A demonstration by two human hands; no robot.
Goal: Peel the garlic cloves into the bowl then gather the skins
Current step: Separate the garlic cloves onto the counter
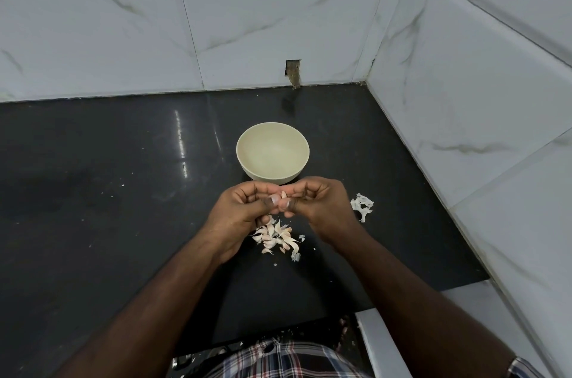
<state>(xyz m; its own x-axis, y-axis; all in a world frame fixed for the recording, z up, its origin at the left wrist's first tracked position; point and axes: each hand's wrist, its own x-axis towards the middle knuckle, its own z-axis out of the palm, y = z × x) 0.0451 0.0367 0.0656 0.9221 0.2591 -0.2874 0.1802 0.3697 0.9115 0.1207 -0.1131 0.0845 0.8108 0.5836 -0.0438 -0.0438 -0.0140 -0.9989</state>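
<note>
A pale cream bowl (272, 152) stands on the black counter, and nothing shows inside it. Just in front of it my left hand (244, 210) and my right hand (322, 202) meet, both pinching one garlic clove (283, 194) between fingertips and thumbs. Below the hands lies a heap of unpeeled garlic cloves (277, 238) on the counter. A small clump of white garlic skins (362, 204) lies to the right of my right hand.
The black counter (108, 191) runs left and toward me, dotted with tiny skin flecks. Marble-tiled walls (464, 99) close it at the back and right, meeting in a corner. A white ledge (380, 343) sits at the lower right.
</note>
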